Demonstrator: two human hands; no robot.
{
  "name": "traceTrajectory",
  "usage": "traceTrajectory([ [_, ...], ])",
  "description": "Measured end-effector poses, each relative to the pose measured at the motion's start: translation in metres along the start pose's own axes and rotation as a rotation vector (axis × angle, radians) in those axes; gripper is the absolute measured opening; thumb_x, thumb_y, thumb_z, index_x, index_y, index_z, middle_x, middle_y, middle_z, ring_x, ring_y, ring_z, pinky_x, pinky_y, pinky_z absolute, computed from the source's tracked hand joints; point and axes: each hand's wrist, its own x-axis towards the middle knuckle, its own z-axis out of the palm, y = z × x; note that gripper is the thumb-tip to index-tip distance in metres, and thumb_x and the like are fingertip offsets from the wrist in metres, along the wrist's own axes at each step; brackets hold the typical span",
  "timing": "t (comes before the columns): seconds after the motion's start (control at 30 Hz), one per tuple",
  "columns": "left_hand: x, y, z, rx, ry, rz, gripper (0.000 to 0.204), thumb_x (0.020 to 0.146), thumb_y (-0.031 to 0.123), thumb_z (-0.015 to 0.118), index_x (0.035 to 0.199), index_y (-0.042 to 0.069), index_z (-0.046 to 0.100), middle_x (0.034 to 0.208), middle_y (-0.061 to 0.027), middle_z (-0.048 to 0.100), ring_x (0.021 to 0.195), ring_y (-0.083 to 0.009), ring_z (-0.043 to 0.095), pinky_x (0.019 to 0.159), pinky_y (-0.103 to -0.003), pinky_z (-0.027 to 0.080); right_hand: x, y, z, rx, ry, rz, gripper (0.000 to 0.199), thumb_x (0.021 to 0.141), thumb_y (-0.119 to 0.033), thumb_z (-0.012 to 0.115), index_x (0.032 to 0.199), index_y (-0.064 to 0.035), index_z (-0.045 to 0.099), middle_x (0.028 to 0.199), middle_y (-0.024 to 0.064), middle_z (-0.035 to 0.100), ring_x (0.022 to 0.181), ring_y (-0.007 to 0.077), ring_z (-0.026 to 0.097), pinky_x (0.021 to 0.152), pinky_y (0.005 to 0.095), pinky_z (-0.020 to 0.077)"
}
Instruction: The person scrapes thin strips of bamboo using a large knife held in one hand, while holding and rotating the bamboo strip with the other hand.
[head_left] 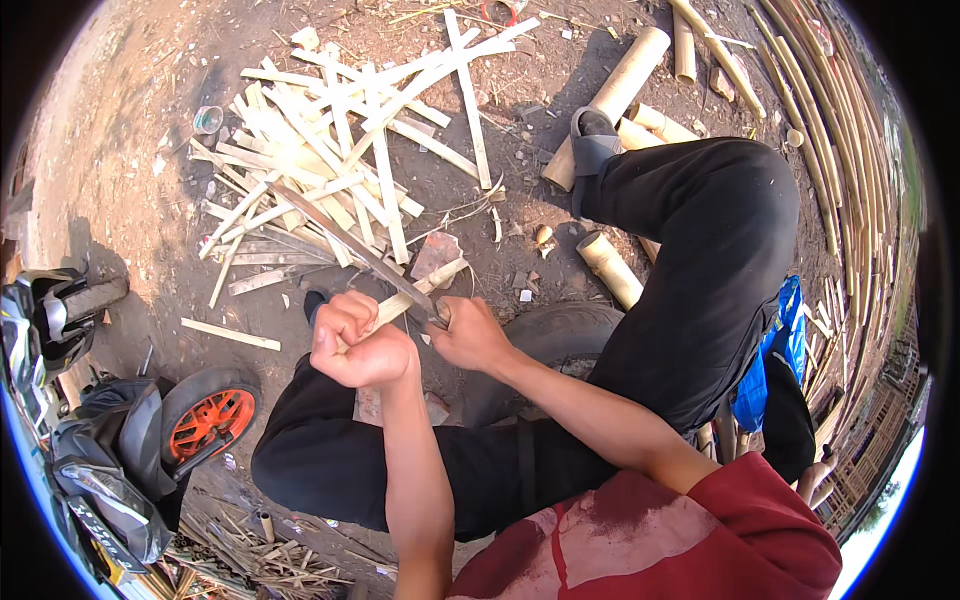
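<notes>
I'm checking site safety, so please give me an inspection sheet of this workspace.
Surface: bare dirt ground, littered with chips.
Job's things: bamboo strip and long-bladed knife, crossing in view; contact unclear.
Clutter: loose pile of split bamboo strips ahead; cut bamboo sections near the raised knee.
Hands: left hand closed on the strip; right hand closed on the knife's handle.
Cables: nothing seen.
Surroundings: orange-rimmed wheel at left; long bamboo poles at right.
</notes>
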Motion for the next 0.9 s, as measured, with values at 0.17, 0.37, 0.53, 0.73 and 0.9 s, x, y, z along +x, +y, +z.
traceTrajectory([
  [0.17, 0.023, 0.05, 0.012, 0.012, -0.119, 0.124, 0.037, 0.091, 0.031, 0.039, 0.061, 0.014, 0.027, 0.053, 0.0, 0.023, 0.05, -0.0121, 0.019, 0.05, -0.029, 0.02, -0.002, 0.002, 0.014, 0.119, -0.006, -0.071, 0.02, 0.079, -0.015, 0.067, 0.077, 0.0045, 0.06, 0.065, 0.0243, 0.06, 0.064, 0.0406, 0.064, 0.063, 0.0462, 0.0485],
  [0.37, 0.027, 0.031, 0.01, 0.016, -0.023, 0.078, 0.038, 0.092, 0.032, 0.039, 0.061, 0.013, 0.026, 0.053, -0.0001, 0.022, 0.049, -0.0123, 0.019, 0.05, -0.029, 0.019, -0.005, -0.005, 0.013, 0.15, 0.013, -0.056, 0.021, 0.079, -0.015, 0.067, 0.075, 0.0045, 0.059, 0.063, 0.0235, 0.059, 0.059, 0.038, 0.06, 0.061, 0.0452, 0.0478],
  [0.53, 0.014, 0.03, 0.013, 0.02, -0.027, 0.103, 0.038, 0.091, 0.033, 0.04, 0.06, 0.015, 0.024, 0.053, 0.0004, 0.022, 0.049, -0.0118, 0.019, 0.051, -0.029, 0.019, -0.026, 0.017, 0.021, 0.076, -0.022, -0.01, 0.019, 0.079, -0.015, 0.065, 0.083, 0.0037, 0.066, 0.075, 0.0284, 0.065, 0.079, 0.0462, 0.066, 0.07, 0.0485, 0.0513],
  [0.73, 0.009, 0.028, 0.023, -0.006, 0.001, 0.127, 0.037, 0.088, 0.029, 0.042, 0.059, 0.014, 0.024, 0.052, 0.0002, 0.021, 0.047, -0.0113, 0.018, 0.049, -0.029, 0.018, -0.03, 0.027, 0.017, 0.103, 0.097, 0.068, 0.021, 0.08, -0.015, 0.066, 0.079, 0.0053, 0.062, 0.067, 0.0259, 0.062, 0.067, 0.0429, 0.065, 0.065, 0.0481, 0.0495],
  [0.9, 0.003, 0.018, 0.037, 0.065, -0.068, 0.177, 0.038, 0.086, 0.025, 0.043, 0.057, 0.013, 0.023, 0.051, -0.0001, 0.023, 0.047, -0.0116, 0.021, 0.047, -0.03, 0.018, -0.029, 0.053, 0.014, -0.003, 0.06, 0.07, 0.021, 0.079, -0.016, 0.066, 0.082, 0.0055, 0.063, 0.069, 0.027, 0.063, 0.068, 0.0443, 0.065, 0.065, 0.0481, 0.05],
])
